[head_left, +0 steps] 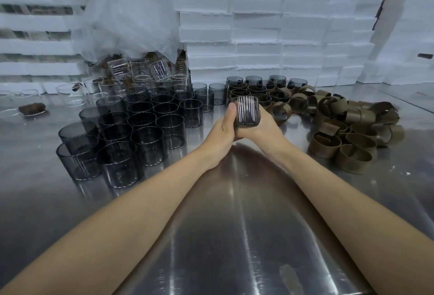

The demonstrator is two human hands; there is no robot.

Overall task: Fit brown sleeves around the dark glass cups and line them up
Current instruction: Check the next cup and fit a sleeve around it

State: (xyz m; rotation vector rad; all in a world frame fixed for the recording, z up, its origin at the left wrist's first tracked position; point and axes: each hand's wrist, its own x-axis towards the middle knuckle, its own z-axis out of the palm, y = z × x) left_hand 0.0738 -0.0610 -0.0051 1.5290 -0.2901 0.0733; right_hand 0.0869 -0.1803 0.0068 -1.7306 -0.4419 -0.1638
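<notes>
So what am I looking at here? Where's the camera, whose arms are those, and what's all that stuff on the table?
There is no machine here. These are a person's two bare arms, seen from one wide-angle camera worn on the head, looking forward and down. The left hand and right hand together hold one dark glass cup above a shiny metal table; no sleeve shows on it. To the left stand many bare dark cups, packed close. To the right lies a loose pile of brown sleeves. Behind the hands is a group of sleeved cups. Further back on the left are clear glasses, and white foam blocks are stacked along the back.
</notes>
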